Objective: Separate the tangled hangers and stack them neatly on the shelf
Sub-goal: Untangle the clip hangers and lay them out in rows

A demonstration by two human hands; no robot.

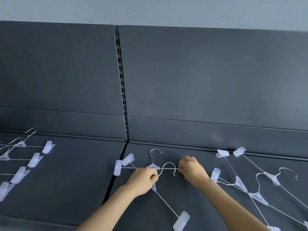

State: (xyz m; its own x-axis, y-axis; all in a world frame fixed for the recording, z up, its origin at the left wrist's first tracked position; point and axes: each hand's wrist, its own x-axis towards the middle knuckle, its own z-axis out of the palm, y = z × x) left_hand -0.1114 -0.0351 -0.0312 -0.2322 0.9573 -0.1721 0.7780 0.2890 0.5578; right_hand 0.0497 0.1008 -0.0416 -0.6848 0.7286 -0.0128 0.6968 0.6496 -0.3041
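Two clip hangers of metal wire with translucent white clips lie crossed on the dark shelf in the middle. My left hand is closed on the neck of the slanted hanger, whose hook curves up over the other one's bar. My right hand pinches the right part of the bar of the level hanger. That hanger's right clip is hidden by my right hand.
Several separated hangers lie in an overlapping row on the left shelf panel. A tangle of more hangers sprawls at the right. A slotted upright divides the dark back panels.
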